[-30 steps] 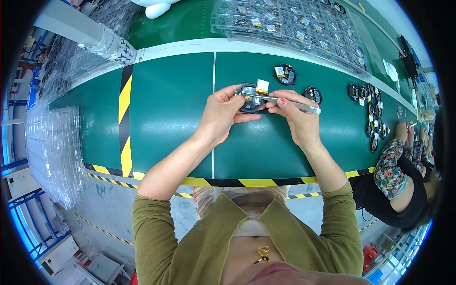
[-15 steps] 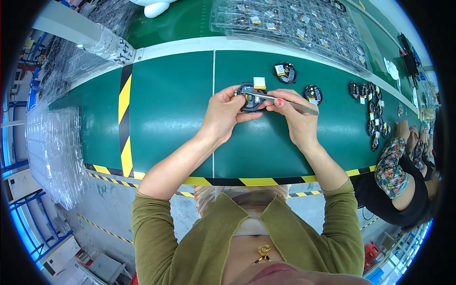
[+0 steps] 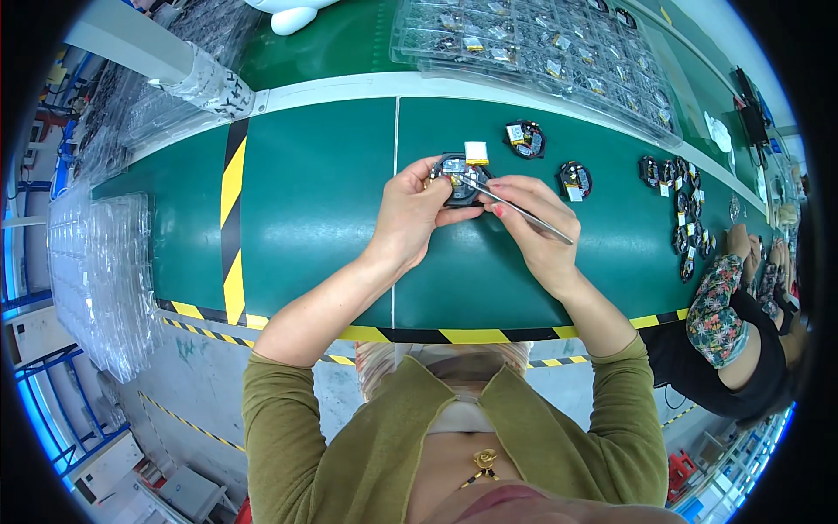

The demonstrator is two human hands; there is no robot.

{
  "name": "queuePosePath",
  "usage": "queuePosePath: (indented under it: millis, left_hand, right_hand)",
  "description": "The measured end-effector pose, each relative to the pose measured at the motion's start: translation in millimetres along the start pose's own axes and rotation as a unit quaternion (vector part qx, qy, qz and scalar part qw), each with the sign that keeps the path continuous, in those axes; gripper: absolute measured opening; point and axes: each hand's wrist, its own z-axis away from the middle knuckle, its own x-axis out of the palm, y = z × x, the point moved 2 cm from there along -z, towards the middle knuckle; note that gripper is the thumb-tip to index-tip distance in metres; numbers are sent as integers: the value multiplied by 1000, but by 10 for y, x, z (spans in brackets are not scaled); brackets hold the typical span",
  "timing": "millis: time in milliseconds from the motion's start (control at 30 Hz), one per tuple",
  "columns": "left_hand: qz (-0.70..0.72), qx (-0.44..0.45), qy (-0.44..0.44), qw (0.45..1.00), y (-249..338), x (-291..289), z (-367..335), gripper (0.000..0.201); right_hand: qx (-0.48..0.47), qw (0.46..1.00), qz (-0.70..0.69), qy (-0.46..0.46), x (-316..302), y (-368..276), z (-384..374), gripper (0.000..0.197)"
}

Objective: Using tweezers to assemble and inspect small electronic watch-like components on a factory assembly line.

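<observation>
left hand (image 3: pixel 412 214) grip clamped on round black part (image 3: pixel 454 175) | right hand (image 3: pixel 532 229) grip clamped on tweezers (image 3: pixel 524 214), tips at part | above green counter (image 3: pixel 305 218)

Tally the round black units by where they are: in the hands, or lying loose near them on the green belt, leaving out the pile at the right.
Round unit held in the left hand, with the right hand working on it: 1
Round units lying on the green belt: 2
Total: 3
</observation>
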Motion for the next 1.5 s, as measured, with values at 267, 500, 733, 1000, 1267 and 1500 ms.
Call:
queuePosePath:
  millis: [267,500,733,1000,1267,1500]
  left_hand:
    - [-34,19,-15,999,13,22,22,23]
    - [-23,24,-28,999,26,52,30,23]
    - [1,16,-20,1000,19,31,21,24]
    - [-20,28,-28,999,3,60,47,24]
    - [-58,46,-36,997,-25,71,41,23]
    - [-53,42,-35,997,-27,80,37,25]
  right_hand:
    - [164,963,-214,20,-42,36,-41,17]
    - [235,913,-332,16,-105,52,-70,18]
    - [226,918,-320,63,-63,29,-59,20]
    - [278,880,-378,79,-73,59,-47,24]
    - [312,869,-376,82,-101,53,-56,26]
    - [314,865,-378,95,-103,50,-41,25]
